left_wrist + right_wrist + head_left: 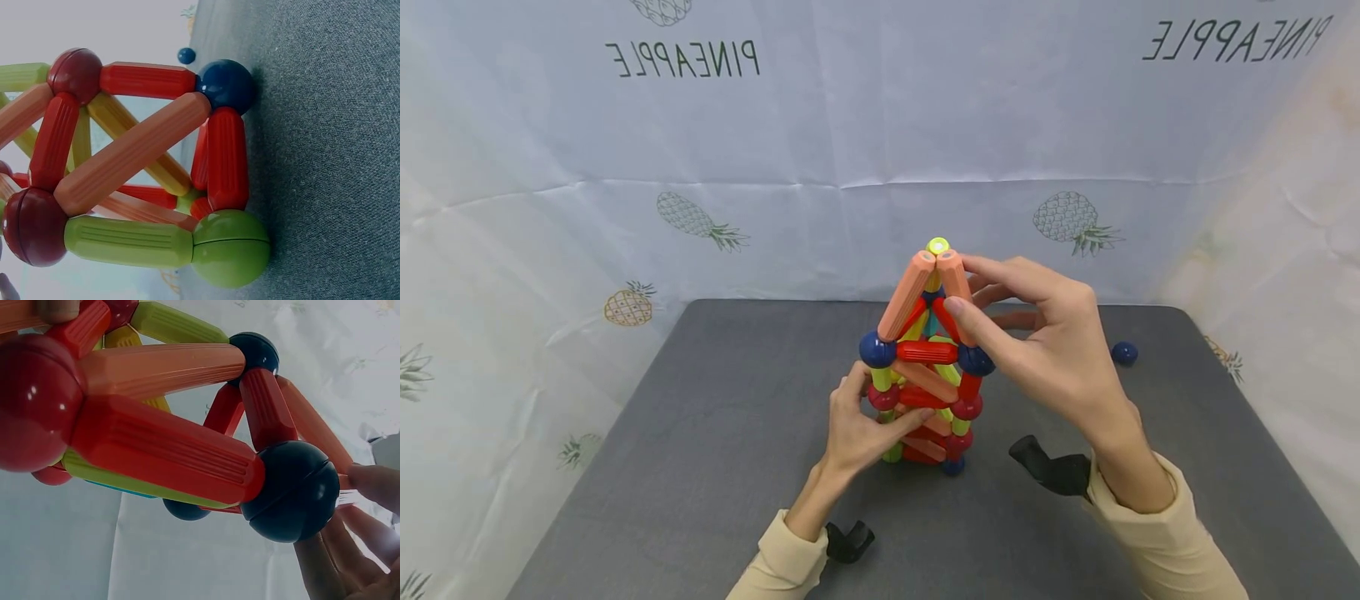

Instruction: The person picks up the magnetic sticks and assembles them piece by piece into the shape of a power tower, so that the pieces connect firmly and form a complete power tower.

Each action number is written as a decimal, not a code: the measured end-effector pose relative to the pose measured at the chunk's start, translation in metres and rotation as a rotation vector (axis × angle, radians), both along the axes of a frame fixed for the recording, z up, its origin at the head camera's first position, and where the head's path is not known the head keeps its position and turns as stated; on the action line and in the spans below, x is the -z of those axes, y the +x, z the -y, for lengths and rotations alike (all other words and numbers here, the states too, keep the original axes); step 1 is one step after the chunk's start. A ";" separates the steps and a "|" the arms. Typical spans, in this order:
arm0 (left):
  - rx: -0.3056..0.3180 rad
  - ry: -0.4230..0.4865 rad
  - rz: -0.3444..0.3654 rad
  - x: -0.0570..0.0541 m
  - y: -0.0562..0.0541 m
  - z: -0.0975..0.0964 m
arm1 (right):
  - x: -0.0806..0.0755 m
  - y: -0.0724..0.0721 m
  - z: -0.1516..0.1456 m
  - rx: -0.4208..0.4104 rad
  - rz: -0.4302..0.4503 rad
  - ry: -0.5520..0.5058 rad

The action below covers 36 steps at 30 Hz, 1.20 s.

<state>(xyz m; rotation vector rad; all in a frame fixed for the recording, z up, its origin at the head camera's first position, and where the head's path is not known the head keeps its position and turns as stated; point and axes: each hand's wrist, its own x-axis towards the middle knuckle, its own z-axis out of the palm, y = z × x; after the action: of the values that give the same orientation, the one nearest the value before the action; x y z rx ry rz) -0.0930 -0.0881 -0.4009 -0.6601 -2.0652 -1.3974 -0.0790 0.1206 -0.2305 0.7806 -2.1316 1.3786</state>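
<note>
A tower of magnetic rods and balls [928, 352] stands upright on the dark table, in red, orange, green, yellow and blue. My left hand [856, 433] grips its middle levels, thumb across the front and fingers around the left side. My right hand [1060, 342] pinches an orange rod [953, 283] at the top right, above a blue ball [976, 360]. That rod leans inward, its upper end close beside another orange rod [907, 296] on the left. Behind them rises a yellow rod [937, 245]. In the left wrist view, a green ball [231, 248] sits at the tower's base.
One loose blue ball [1124, 353] lies on the table [715, 433] at the far right. A white cloth [880, 108] printed with pineapples hangs behind and at the sides. Black straps [1052, 468] stick out by both sleeves.
</note>
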 end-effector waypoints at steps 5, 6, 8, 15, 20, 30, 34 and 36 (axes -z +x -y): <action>0.005 -0.004 0.005 0.000 0.000 0.000 | 0.001 0.000 -0.001 0.002 0.022 0.026; 0.007 -0.002 0.004 0.000 0.000 0.001 | 0.001 0.000 -0.001 0.003 0.030 0.030; 0.011 0.001 0.003 0.001 0.000 0.001 | 0.001 0.001 -0.001 0.007 0.043 0.038; 0.007 0.002 0.005 0.000 0.000 0.002 | 0.002 0.002 0.001 0.013 0.066 0.068; 0.016 0.004 0.014 0.001 0.001 0.002 | 0.005 0.004 0.002 0.029 0.077 0.078; 0.021 0.011 -0.004 0.001 -0.001 0.003 | 0.009 0.001 -0.003 0.024 0.074 0.045; 0.031 0.021 -0.012 0.001 -0.003 0.003 | 0.017 -0.013 -0.018 0.092 0.046 -0.023; 0.037 0.025 -0.018 0.001 -0.004 0.003 | 0.024 -0.028 -0.031 0.172 0.031 -0.029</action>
<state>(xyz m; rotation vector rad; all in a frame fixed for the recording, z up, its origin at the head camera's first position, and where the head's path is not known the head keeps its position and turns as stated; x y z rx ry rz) -0.0969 -0.0908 -0.4023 -0.7012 -2.0281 -1.4296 -0.1065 0.1513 -0.2546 0.5535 -2.1419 1.3356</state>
